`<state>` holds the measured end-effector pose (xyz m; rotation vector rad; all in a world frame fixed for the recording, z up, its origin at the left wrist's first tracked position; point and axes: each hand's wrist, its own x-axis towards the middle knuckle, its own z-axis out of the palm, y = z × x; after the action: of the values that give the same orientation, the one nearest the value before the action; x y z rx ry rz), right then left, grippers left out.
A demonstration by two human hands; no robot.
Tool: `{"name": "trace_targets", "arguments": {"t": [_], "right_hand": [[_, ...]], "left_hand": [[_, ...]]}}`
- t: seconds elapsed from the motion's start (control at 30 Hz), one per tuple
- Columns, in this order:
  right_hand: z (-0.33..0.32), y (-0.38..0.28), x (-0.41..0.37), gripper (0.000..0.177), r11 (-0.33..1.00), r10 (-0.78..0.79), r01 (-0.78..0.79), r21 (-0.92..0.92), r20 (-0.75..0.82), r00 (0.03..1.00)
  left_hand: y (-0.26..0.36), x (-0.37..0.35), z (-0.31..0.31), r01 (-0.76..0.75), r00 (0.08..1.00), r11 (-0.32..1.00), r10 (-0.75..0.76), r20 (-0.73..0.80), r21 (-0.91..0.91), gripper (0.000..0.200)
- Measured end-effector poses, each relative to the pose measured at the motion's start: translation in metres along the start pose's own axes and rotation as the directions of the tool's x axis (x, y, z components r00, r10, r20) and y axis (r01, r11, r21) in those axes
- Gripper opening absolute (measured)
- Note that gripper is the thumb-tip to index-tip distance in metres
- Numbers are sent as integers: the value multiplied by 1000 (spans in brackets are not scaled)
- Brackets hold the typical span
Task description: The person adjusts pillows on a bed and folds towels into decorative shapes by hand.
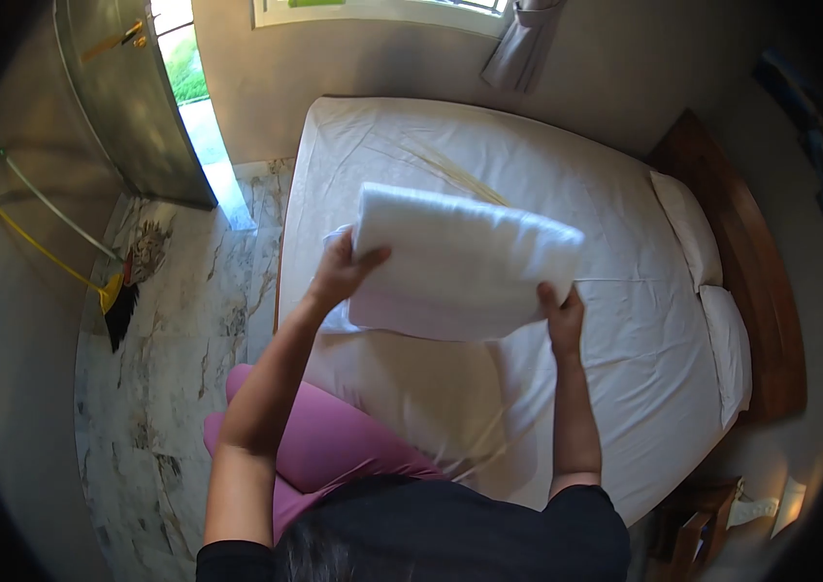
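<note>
A folded white cloth [460, 267], thick and roughly rectangular, is held up over the bed between my two hands. My left hand [342, 270] grips its left edge, thumb on the near face. At the lower right corner, my right hand [563, 315] pinches the cloth with the thumb on top. Another piece of white fabric [336, 318] shows below and beside the left end of the bundle. Beneath it all lies a bed with a pale fitted sheet [615, 388]. Thin pale sticks [455, 175] rest on the sheet just beyond the cloth.
Two white pillows [688, 228] lean by the wooden headboard [751, 281] at the right. A broom [113, 296] and a mop [147, 254] lean on the left wall. The door [135, 107] stands ajar over the marble-look floor [174, 388]. A small wooden nightstand [698, 524] is at lower right.
</note>
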<state>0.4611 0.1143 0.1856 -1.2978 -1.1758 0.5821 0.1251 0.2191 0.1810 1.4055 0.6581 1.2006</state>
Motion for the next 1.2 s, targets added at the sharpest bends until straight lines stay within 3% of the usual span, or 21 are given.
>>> {"name": "trace_targets", "arguments": {"t": [0.13, 0.17, 0.2, 0.27, 0.3, 0.33, 0.43, 0.5, 0.53, 0.63, 0.73, 0.77, 0.83, 0.87, 0.9, 0.93, 1.0, 1.07, 1.1, 1.13, 1.2], "right_hand": [[-27, -60, 20, 33, 980, -192, 194, 32, -77, 978], [-37, -64, 18, 34, 976, -214, 215, 11, -68, 974], [-49, -52, 11, 31, 939, -320, 310, -148, -49, 946], [-68, -20, -10, 26, 767, -501, 465, -442, 39, 864], [-49, -52, -12, 22, 751, -607, 631, -196, 172, 776], [-53, -40, -26, 24, 754, -553, 610, -243, 268, 789], [-54, 16, -87, 10, 781, -355, 487, -392, 363, 861], [-58, 61, -128, 11, 781, -200, 433, -450, 477, 856], [-62, 74, -143, 12, 770, 2, 368, -521, 580, 815], [-56, 76, -150, 21, 729, -45, 375, -573, 506, 861], [-22, 59, -128, 24, 745, -157, 318, -587, 309, 938], [1, 50, -120, 24, 765, -215, 325, -556, 255, 943], [43, 60, -110, 31, 810, -288, 400, -428, 304, 908], [62, 70, -110, 44, 807, -260, 420, -414, 390, 884], [77, 68, -112, 54, 774, -94, 385, -502, 511, 855], [90, 77, -113, 60, 695, 30, 403, -596, 583, 812], [97, 105, -110, 60, 533, 94, 479, -698, 611, 786], [87, 121, -102, 61, 508, 53, 362, -782, 448, 892], [79, 126, -96, 61, 499, 32, 295, -815, 357, 934], [66, 136, -88, 61, 507, -47, 221, -833, 229, 972], [41, 153, -71, 60, 570, -206, 83, -817, -44, 978]], "left_hand": [[81, 22, 15, -176, 974, 975, 193, -121, 136, 31], [92, 17, 12, -222, 966, 930, 251, -67, 293, 34], [96, 8, 5, -266, 954, 858, 299, -6, 439, 36], [60, -12, -6, -443, 887, 820, 459, 44, 363, 39], [67, -15, -7, -603, 797, 710, 527, 294, 362, 37], [54, -36, -7, -568, 821, 735, 471, 324, 370, 17], [-10, -95, -16, -412, 889, 677, 152, 432, 610, 6], [-64, -136, -21, -368, 840, 598, -115, 530, 713, 14], [-78, -148, -24, -369, 779, 525, -275, 563, 767, 18], [-78, -151, -20, -299, 801, 485, -341, 493, 822, 24], [-77, -136, 15, -331, 918, 545, -2, 396, 771, 29], [-85, -133, 30, -311, 907, 501, -98, 410, 808, 37], [-102, -129, 64, -329, 873, 425, -203, 443, 843, 48], [-107, -127, 74, -315, 862, 406, -257, 438, 858, 54], [-121, -127, 72, -346, 863, 376, -232, 449, 860, 57], [-136, -125, 70, -374, 864, 346, -208, 459, 861, 60], [-150, -121, 64, -362, 886, 287, -191, 423, 887, 64], [-148, -111, 55, -287, 923, 225, -196, 331, 931, 67], [-150, -107, 49, -217, 966, 167, -102, 236, 962, 67], [-151, -102, 43, -115, 993, 230, 34, 110, 967, 64], [-156, -83, 29, 52, 946, 390, 274, -170, 919, 59]]}}
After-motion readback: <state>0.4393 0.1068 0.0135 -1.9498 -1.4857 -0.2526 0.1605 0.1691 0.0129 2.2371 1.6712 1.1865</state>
